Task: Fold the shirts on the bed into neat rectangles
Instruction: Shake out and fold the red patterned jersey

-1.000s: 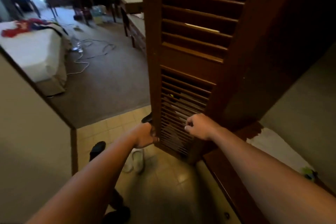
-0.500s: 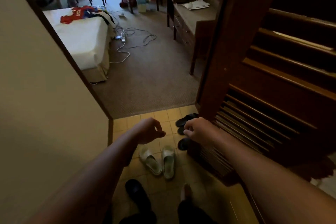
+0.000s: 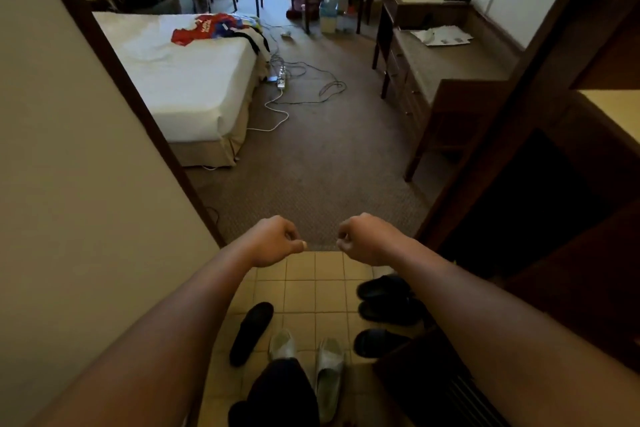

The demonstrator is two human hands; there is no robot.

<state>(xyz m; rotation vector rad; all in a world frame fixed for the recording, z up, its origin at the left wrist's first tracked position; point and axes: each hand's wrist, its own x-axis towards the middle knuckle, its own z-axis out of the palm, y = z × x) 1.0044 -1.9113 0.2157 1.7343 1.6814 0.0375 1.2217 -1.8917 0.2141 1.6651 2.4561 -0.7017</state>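
Observation:
A heap of shirts (image 3: 214, 28), red on top with blue, white and dark pieces beneath, lies unfolded at the far right corner of the white bed (image 3: 180, 80). The bed is across the room, well beyond my reach. My left hand (image 3: 273, 241) and my right hand (image 3: 367, 237) are held out side by side over the line where tile meets carpet. Both have their fingers curled in, and neither holds anything.
A power strip and loose cables (image 3: 287, 80) trail over the carpet beside the bed. A low dresser (image 3: 446, 59) with papers runs along the right wall. Black shoes (image 3: 384, 302), a black slipper (image 3: 251, 331) and white slippers (image 3: 329, 367) lie on the tiles. A wall (image 3: 69, 184) bounds the left.
Both hands have let go of the louvred door, which has swung away to the right. My view has turned toward the bedroom, and the bed now shows in full.

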